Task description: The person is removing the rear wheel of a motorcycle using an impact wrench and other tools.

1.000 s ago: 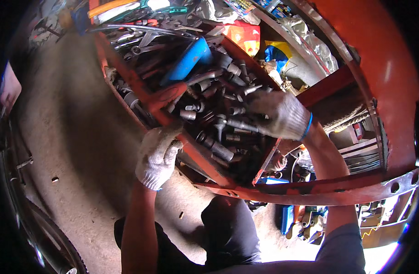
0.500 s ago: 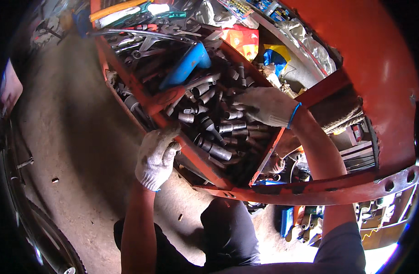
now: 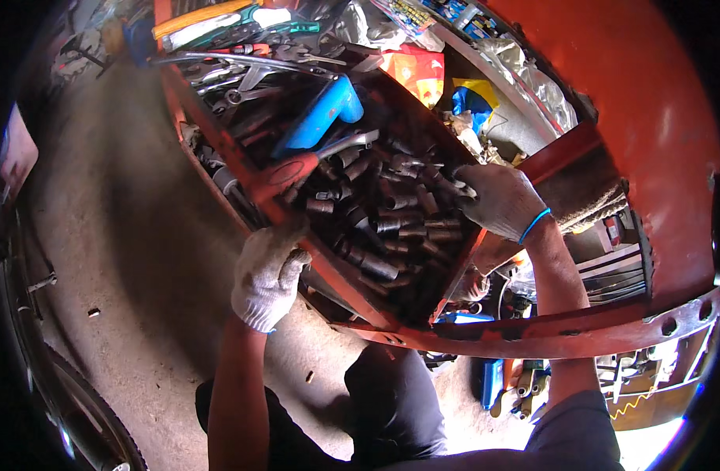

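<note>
Your right hand [image 3: 505,200] hangs, fingers bent, at the right side of the sockets [image 3: 373,263]; you have drawn it back from over the pile.

Half a second ago it reached further left across them; now its fingertips are near the compartment's right wall [image 3: 460,271], and whether they pinch anything you cannot tell from this view. The sockets lie heaped in the red-framed compartment, between your two hands, and look darker than before. Your left hand [image 3: 270,271] stays put, curled onto the red rail [image 3: 348,279] at the near left. The red-handled ratchet [image 3: 293,169] and the blue metal piece [image 3: 317,118] keep their places beyond the pile.
</note>
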A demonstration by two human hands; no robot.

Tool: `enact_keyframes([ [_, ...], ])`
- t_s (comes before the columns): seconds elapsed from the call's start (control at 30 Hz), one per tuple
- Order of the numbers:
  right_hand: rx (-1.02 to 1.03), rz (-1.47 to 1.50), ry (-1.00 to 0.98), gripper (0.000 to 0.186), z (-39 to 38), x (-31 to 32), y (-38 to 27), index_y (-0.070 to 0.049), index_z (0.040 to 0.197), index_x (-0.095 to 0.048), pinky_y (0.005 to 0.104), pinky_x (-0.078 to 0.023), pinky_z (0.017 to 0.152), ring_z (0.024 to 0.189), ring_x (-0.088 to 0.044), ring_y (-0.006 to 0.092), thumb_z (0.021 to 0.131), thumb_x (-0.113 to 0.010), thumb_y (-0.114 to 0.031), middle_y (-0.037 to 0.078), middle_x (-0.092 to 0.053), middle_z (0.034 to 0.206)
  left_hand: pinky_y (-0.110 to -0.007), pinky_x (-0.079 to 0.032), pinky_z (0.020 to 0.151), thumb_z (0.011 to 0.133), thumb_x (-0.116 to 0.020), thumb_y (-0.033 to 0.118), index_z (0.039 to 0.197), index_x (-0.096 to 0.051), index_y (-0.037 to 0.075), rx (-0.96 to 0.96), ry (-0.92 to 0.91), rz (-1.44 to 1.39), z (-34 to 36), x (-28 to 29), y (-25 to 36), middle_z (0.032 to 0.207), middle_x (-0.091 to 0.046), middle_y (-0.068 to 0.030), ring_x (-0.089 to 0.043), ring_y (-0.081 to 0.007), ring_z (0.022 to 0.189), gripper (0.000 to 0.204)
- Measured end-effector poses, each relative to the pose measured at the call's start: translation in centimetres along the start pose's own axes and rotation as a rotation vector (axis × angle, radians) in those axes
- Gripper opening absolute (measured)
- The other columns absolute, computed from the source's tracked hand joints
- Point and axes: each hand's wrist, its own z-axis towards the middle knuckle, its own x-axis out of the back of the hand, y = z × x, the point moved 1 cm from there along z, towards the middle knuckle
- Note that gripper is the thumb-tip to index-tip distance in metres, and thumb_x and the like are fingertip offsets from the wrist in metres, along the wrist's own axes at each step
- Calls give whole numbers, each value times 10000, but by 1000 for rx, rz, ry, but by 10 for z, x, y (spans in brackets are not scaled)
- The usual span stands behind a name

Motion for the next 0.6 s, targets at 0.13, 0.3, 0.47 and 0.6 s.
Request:
enact_keyframes([
  [0.13, -29, -195, -172, 238, -5, 5, 2, -89, 1037, -714, 471, -561, 812, 915, -698, 377, 861, -690, -248, 164, -715, 900, -424, -532, 764, 959, -623, 90, 1321, -608, 39, -113, 18, 16, 4, -3, 0, 986, -631, -159, -636, -317, 844, 366],
  [0.3, 384, 185, 138, 291, 26, -5, -27, -80, 1120, -717, 440, -559, 886, 999, -689, 358, 840, -715, -158, 156, -721, 1031, -481, -512, 867, 906, -689, 135, 1256, -669, 83, -30, -10, 9, -2, 5, -6, 1130, -688, -127, -631, -367, 976, 354],
  [0.47, 460, 159, -23, 464, 49, -13, -31, -76, 1254, -682, 417, -542, 970, 1114, -666, 336, 794, -745, -86, 152, -704, 1175, -483, -518, 845, 902, -696, 131, 1247, -672, 74, 4, 42, -20, 2, -10, -2, 1064, -684, -144, -633, -366, 934, 350],
  [0.6, 440, 431, -128, 498, 57, -21, -30, -73, 1291, -656, 398, -534, 994, 1130, -673, 287, 798, -711, -118, 139, -696, 1225, -487, -523, 804, 869, -735, 126, 1222, -691, 111, -15, 51, 79, 2, 1, 1, 993, -673, -141, -631, -374, 884, 356],
])
